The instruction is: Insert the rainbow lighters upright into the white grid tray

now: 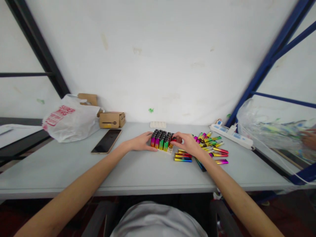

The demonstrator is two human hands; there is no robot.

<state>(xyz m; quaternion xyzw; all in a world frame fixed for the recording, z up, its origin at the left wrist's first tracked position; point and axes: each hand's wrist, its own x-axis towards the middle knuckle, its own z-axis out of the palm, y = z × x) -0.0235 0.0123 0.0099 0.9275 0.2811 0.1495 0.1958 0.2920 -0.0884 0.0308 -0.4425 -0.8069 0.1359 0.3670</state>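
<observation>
Rows of upright lighters (160,142) with black tops and shiny purple, green and yellow bodies stand packed in a pale tray (169,151). My left hand (141,142) grips the left end of this tray, thumb in front and fingers behind. At the right end, the fingers of my right hand (188,143) pinch a red lighter (174,139) upright beside the others; whether its base touches the tray is hidden. Under and beyond my right wrist lies a loose pile of metallic coloured lighters (209,144); my forearm covers part of it.
Behind the lighters sits an empty white tray (158,124) by the wall. Leftward are a phone (107,141), a cardboard box (112,120) and a white plastic bag (71,120). A power strip (232,135) lies at right, near clear plastic and another person's hand (309,139).
</observation>
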